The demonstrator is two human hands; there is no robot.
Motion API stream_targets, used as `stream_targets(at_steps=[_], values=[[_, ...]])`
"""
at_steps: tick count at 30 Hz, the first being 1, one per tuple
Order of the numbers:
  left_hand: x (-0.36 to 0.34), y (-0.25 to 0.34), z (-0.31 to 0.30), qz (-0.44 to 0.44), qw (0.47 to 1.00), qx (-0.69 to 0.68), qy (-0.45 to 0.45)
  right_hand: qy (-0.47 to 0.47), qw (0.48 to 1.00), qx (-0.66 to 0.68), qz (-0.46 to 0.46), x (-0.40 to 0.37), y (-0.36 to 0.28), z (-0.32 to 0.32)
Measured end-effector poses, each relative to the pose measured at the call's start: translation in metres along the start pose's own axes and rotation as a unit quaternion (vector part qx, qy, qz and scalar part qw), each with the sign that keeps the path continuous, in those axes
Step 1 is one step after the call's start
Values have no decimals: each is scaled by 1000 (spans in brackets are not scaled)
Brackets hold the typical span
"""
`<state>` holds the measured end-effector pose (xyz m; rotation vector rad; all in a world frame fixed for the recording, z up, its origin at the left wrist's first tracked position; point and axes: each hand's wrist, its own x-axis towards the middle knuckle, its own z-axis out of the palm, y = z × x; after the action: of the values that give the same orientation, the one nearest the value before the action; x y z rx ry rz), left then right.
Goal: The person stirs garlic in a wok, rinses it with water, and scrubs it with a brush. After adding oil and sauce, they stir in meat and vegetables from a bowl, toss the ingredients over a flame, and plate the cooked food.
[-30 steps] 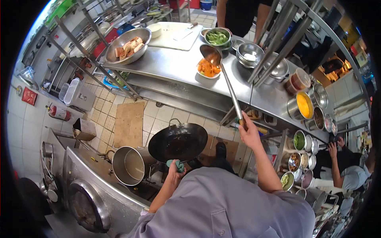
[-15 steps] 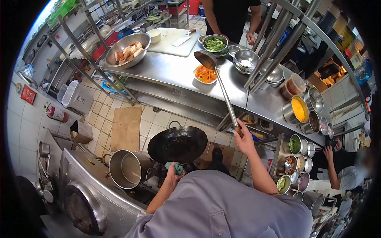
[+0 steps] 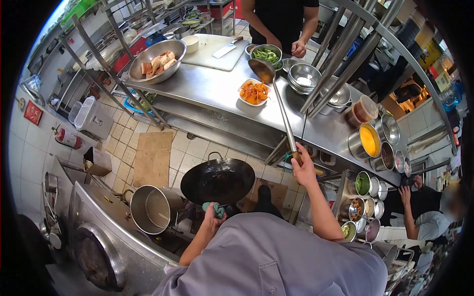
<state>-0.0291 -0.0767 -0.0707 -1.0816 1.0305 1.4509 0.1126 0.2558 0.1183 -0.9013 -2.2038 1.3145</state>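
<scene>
Gripping black wok (image 3: 218,180) handle through green cloth (image 3: 213,209), left hand (image 3: 213,217) clamped; right hand (image 3: 304,167) closed on long steel ladle (image 3: 279,106), bowl hovering beside orange slices plate (image 3: 254,92) on worktop (image 3: 207,86).

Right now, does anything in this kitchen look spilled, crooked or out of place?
Nothing looks spilled or broken. The one oddity is flattened cardboard lying on the tiled floor below the counter. The wok, held by the left hand through a green cloth, hangs in mid-air; the right hand holds a ladle.

Wok (image 3: 217,180) handle hidden under cloth (image 3: 216,210), co-worker (image 3: 282,19) cropped at chest
</scene>
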Motion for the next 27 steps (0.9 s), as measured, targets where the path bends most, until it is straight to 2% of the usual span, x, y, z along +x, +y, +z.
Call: stream_targets(at_steps=[1, 2, 5, 6, 8, 9, 11, 13, 14, 16, 17, 18, 19, 21, 22, 24, 25, 26, 27], values=[[-2, -2, 1, 9, 1000, -3, -16, -10, 993, 98, 68, -4, -8, -2], [2, -5, 0, 9, 1000, -7, -16, -14, 993, 96, 67, -5, -11, -5], [6, -10, 1, 7, 999, -43, -17, -47, 966, 236, 94, -7, -17, -13], [3, -12, 5, 11, 999, -48, -18, -52, 966, 237, 90, -6, -17, -17], [-7, -19, 10, 43, 996, -79, -18, -86, 928, 337, 132, -2, -15, -25], [-14, -21, 13, 47, 995, -87, -15, -96, 927, 339, 131, 0, -15, -29], [-30, -28, 20, 61, 992, -113, 8, -146, 842, 492, 167, 4, -12, -41], [-66, -43, 37, 81, 983, -157, 42, -203, 722, 619, 233, 12, -2, -53], [-81, -52, 43, 83, 982, -159, 50, -205, 717, 622, 239, 17, 0, -58], [-110, -69, 48, 116, 969, -218, -1, -341, 455, 772, 285, 25, -2, -66], [-131, -78, 55, 131, 958, -256, -18, -376, 421, 772, 292, 29, -2, -67], [-150, -90, 63, 146, 944, -294, -36, -374, 416, 776, 291, 35, -1, -68], [-163, -101, 67, 148, 945, -291, -30, -421, 365, 771, 308, 39, -2, -66], [-187, -129, 65, 161, 883, -402, -179, -503, 278, 746, 337, 44, -13, -61], [-197, -142, 61, 181, 863, -435, -183, -508, 271, 743, 342, 49, -22, -57], [-231, -169, 66, 191, 804, -507, -245, -605, 256, 647, 388, 58, -41, -41], [-243, -183, 67, 209, 786, -528, -244, -641, 250, 608, 395, 61, -51, -30], [-255, -198, 66, 257, 766, -546, -222, -667, 233, 580, 405, 60, -61, -20], [-264, -214, 64, 310, 736, -569, -196, -697, 237, 549, 397, 57, -72, -8]])
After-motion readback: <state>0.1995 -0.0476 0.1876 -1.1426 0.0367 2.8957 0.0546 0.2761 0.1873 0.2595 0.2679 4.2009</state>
